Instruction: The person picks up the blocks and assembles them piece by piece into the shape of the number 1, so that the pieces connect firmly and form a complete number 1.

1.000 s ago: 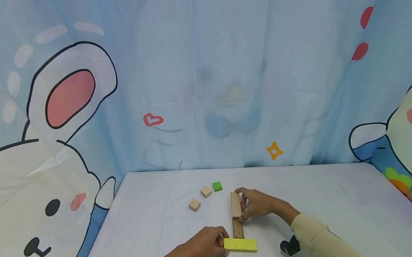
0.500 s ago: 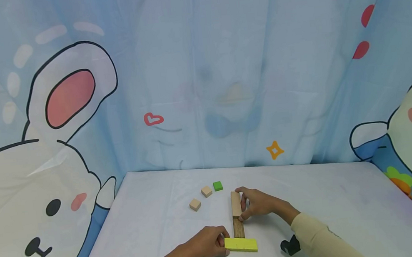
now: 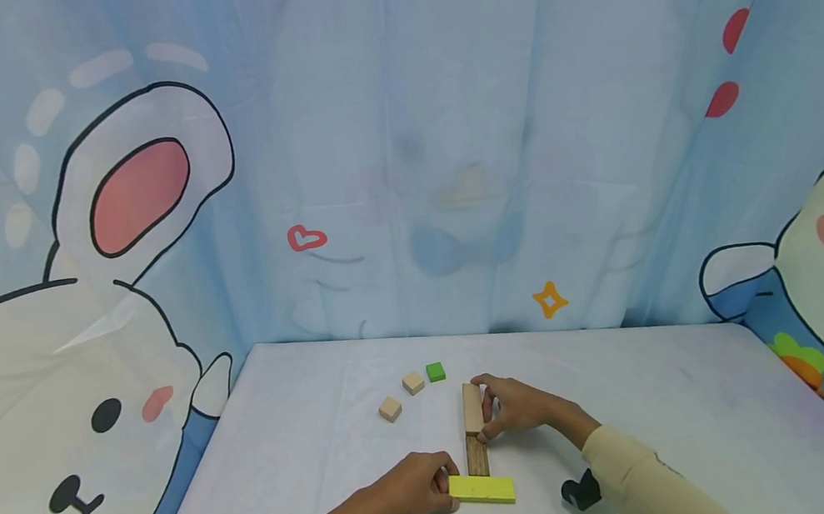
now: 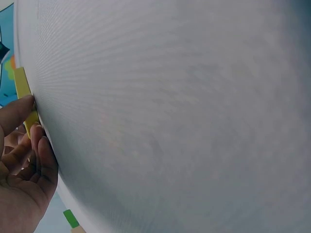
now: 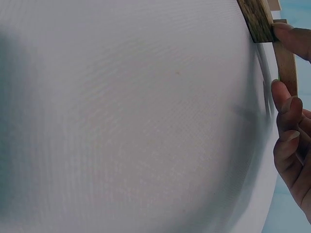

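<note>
My left hand (image 3: 414,487) pinches the left end of a long yellow block (image 3: 485,490) lying crosswise near the table's front. In the left wrist view, the thumb and fingers hold this yellow block (image 4: 22,83) near the tabletop. From its far side a darker brown wooden block (image 3: 476,456) runs straight back. A pale wooden block (image 3: 472,408) continues that line, and my right hand (image 3: 516,405) holds it with thumb near the front end and a fingertip at the far end. The right wrist view shows the pale block (image 5: 286,70) meeting the dark block (image 5: 257,19) end to end.
Two small pale wooden cubes (image 3: 390,410) and a green block (image 3: 435,372) lie behind and left of the row. A small black object (image 3: 582,491) sits beside the right sleeve. A cartoon-printed curtain (image 3: 387,167) stands behind the white-covered table (image 3: 668,397).
Almost nothing differs. The whole head view has shifted very slightly, while both hands keep their hold on the same blocks.
</note>
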Motion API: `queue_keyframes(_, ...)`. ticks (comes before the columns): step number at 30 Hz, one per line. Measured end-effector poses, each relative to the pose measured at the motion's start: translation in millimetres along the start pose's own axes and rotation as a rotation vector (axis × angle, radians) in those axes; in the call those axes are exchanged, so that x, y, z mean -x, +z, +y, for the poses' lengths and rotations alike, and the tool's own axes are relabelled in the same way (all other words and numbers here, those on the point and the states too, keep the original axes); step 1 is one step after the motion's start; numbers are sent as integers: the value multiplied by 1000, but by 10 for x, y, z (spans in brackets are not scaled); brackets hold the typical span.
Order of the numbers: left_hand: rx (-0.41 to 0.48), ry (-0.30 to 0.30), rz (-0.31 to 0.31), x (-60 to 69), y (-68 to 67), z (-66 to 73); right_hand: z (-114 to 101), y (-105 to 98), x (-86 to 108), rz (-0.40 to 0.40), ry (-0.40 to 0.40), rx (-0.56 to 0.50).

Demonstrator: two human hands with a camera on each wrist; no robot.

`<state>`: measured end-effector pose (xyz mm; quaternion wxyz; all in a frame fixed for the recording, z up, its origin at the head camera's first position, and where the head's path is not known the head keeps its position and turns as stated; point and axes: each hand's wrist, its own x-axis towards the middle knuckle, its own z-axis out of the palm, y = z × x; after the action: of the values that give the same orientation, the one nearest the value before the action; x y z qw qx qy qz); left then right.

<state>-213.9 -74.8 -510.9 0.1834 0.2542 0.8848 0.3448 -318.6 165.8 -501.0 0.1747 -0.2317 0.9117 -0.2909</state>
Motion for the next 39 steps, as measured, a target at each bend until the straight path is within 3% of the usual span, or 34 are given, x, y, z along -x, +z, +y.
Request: queue_keyframes(39,-7,-18,-7,-15,7,-9,14,-3,-60,-57,53,4)
